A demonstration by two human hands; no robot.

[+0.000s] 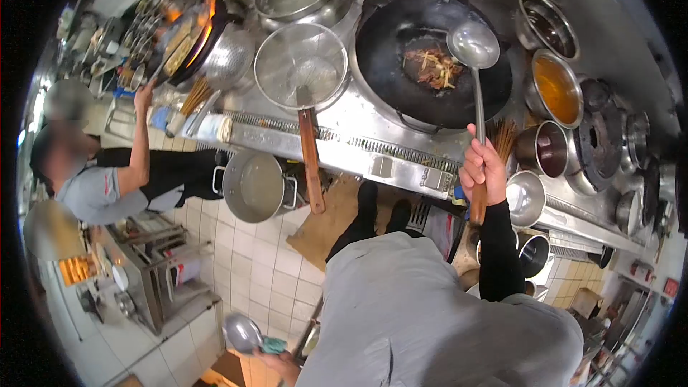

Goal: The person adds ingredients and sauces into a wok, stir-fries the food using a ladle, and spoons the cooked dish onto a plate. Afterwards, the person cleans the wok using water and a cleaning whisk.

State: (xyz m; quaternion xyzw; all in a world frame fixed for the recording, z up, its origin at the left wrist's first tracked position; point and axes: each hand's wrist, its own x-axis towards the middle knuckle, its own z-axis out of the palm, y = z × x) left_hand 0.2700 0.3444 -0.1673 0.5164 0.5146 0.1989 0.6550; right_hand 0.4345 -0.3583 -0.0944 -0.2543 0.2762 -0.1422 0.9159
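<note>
My right hand (481, 168) is closed round the wooden handle of a long metal ladle (474, 46). The ladle's round bowl hangs over the right part of a large black wok (387, 75). Browned strips of food (432, 68) lie in the wok's middle, left of the ladle. Low at the left, beside my grey shirt, my left hand (278, 364) is partly cut off by the frame. It grips a green cloth (274, 345) at the edge of a shiny metal bowl (242, 333); the fingers are partly hidden.
A wire strainer (261, 75) with a wooden handle juts past the counter edge (344, 147). Metal bowls of orange liquid (555, 89) and dark sauce (552, 149) stand at right. Left, a co-worker (107, 186) works at a flaming wok (188, 46). A pot (254, 186) stands below the counter.
</note>
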